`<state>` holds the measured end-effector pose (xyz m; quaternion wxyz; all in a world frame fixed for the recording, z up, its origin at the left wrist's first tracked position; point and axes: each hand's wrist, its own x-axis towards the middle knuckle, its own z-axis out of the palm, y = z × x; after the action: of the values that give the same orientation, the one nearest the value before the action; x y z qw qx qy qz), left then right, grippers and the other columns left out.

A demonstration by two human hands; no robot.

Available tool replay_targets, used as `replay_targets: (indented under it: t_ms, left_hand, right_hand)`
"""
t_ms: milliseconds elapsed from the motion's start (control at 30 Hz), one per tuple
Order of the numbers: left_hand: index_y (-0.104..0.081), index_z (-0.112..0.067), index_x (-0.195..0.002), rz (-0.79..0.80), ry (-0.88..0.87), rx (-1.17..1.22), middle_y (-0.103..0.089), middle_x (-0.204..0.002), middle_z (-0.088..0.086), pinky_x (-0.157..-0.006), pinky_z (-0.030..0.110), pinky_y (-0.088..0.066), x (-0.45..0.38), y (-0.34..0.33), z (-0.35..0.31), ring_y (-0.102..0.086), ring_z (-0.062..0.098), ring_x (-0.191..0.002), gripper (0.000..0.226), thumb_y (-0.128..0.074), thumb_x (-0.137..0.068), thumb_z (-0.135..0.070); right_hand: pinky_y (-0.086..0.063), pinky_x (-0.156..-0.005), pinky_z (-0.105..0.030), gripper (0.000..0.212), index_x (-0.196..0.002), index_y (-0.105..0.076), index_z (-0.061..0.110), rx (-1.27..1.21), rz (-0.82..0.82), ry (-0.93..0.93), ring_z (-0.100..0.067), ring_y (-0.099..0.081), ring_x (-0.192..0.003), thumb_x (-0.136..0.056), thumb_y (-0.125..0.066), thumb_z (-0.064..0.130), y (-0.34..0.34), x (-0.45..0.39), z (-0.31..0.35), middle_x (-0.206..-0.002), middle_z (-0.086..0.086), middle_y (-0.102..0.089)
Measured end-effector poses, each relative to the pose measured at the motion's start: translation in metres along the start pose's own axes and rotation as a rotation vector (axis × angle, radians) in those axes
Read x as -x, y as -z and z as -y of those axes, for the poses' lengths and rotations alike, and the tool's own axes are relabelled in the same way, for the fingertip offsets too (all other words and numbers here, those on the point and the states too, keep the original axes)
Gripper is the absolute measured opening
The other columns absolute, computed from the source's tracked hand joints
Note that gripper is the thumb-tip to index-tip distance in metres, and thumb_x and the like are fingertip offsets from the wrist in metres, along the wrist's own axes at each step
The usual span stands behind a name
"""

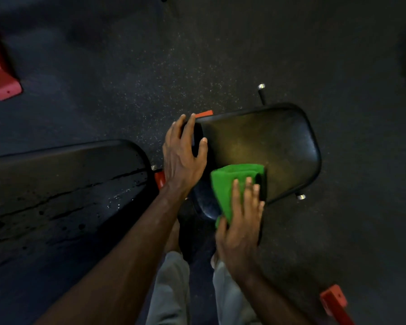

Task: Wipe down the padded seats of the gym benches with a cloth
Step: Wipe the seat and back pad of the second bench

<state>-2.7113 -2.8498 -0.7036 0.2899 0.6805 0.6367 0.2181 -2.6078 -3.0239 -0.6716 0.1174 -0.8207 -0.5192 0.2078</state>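
Cloth (230, 181) | under right hand (238, 233) fingers (248, 191) | on seat pad (267, 141)

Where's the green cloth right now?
The green cloth lies on the near edge of the seat pad, centre-right in the head view, pressed under the right hand.

Cloth (232, 181) on seat pad (267, 146)
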Motion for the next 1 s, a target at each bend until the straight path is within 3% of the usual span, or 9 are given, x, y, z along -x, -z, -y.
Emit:
replay_targets:
  t_ms: [100, 267, 367, 433, 533, 567, 700, 833, 1000]
  left_hand:
    - [-0.030, -0.022, -0.161, 0.106, -0.145, -0.127, -0.023, -0.169, 0.007, -0.126, 0.047, -0.016, -0.002, -0.009, -0.009, -0.016, 0.027, -0.157, 0.062, -0.047, -0.105, -0.044]
    - [-0.025, -0.023, -0.162, 0.133, -0.212, -0.175, -0.022, -0.169, 0.004, -0.128, 0.047, -0.011, -0.001, -0.017, -0.008, -0.013, 0.023, -0.158, 0.060, -0.040, -0.108, -0.043]
    - [-0.026, -0.023, -0.162, 0.124, -0.199, -0.182, -0.024, -0.169, 0.003, -0.128, 0.044, -0.010, 0.000, -0.017, -0.008, -0.014, 0.022, -0.157, 0.060, -0.040, -0.107, -0.043]
    - [-0.026, -0.024, -0.162, 0.136, -0.187, -0.181, -0.023, -0.169, 0.002, -0.128, 0.043, -0.009, 0.000, -0.018, -0.009, -0.013, 0.022, -0.157, 0.060, -0.040, -0.107, -0.044]
    - [-0.025, -0.025, -0.162, 0.150, -0.164, -0.186, -0.021, -0.170, 0.002, -0.128, 0.042, -0.006, -0.001, -0.019, -0.011, -0.011, 0.020, -0.158, 0.061, -0.040, -0.107, -0.045]
    - [-0.026, -0.025, -0.162, 0.147, -0.161, -0.188, -0.021, -0.170, 0.002, -0.128, 0.042, -0.007, -0.001, -0.020, -0.010, -0.011, 0.020, -0.158, 0.061, -0.040, -0.106, -0.045]
    - [-0.027, -0.024, -0.161, 0.132, -0.160, -0.186, -0.023, -0.169, 0.002, -0.127, 0.043, -0.009, -0.001, -0.022, -0.010, -0.013, 0.021, -0.157, 0.061, -0.042, -0.106, -0.044]
    - [-0.026, -0.025, -0.162, 0.156, -0.139, -0.175, -0.020, -0.170, 0.001, -0.128, 0.043, -0.007, -0.001, -0.020, -0.013, -0.010, 0.020, -0.158, 0.061, -0.042, -0.106, -0.044]
    - [-0.027, -0.025, -0.161, 0.155, -0.132, -0.164, -0.022, -0.169, 0.001, -0.127, 0.042, -0.006, -0.002, -0.019, -0.013, -0.011, 0.020, -0.158, 0.061, -0.045, -0.106, -0.042]
  right_hand:
    - [-0.023, -0.125, -0.056, 0.085, -0.162, -0.030, 0.022, 0.068, 0.078, 0.287, -0.022, -0.009, -0.160, -0.081, -0.054, 0.027, 0.001, -0.006, -0.018, -0.173, 0.000, -0.014]
    - [-0.017, -0.126, -0.057, 0.083, -0.162, -0.029, 0.019, -0.078, -0.149, -0.167, -0.022, -0.008, -0.160, -0.084, -0.055, 0.020, 0.016, -0.039, -0.031, -0.172, -0.002, -0.015]
    - [-0.019, -0.126, -0.055, 0.080, -0.163, -0.027, 0.020, 0.080, 0.011, 0.235, -0.022, -0.010, -0.160, -0.087, -0.051, 0.029, 0.017, -0.039, -0.041, -0.172, -0.001, -0.015]
    - [-0.024, -0.124, -0.057, 0.081, -0.162, -0.030, 0.021, 0.134, 0.017, 0.335, -0.021, -0.013, -0.159, -0.085, -0.052, 0.032, 0.031, -0.056, -0.069, -0.172, 0.000, -0.017]
    - [-0.019, -0.126, -0.053, 0.078, -0.162, -0.030, 0.019, -0.021, -0.149, -0.069, -0.022, -0.010, -0.160, -0.088, -0.051, 0.029, 0.038, -0.068, -0.068, -0.172, -0.002, -0.016]
    - [-0.017, -0.127, -0.052, 0.078, -0.163, -0.028, 0.019, -0.027, -0.155, -0.109, -0.023, -0.008, -0.160, -0.088, -0.050, 0.029, 0.035, -0.068, -0.055, -0.172, -0.003, -0.015]
    - [-0.020, -0.126, -0.055, 0.082, -0.163, -0.026, 0.022, 0.121, 0.028, 0.342, -0.021, -0.007, -0.160, -0.087, -0.055, 0.027, 0.037, -0.081, -0.063, -0.173, 0.001, -0.013]
    - [-0.019, -0.126, -0.054, 0.078, -0.162, -0.027, 0.018, 0.025, -0.164, -0.103, -0.025, -0.010, -0.160, -0.088, -0.049, 0.030, 0.049, -0.115, -0.066, -0.172, -0.005, -0.017]
    - [-0.019, -0.127, -0.050, 0.079, -0.164, -0.024, 0.020, 0.189, 0.023, 0.371, -0.018, -0.010, -0.159, -0.089, -0.051, 0.027, 0.056, -0.136, -0.071, -0.172, 0.000, -0.017]
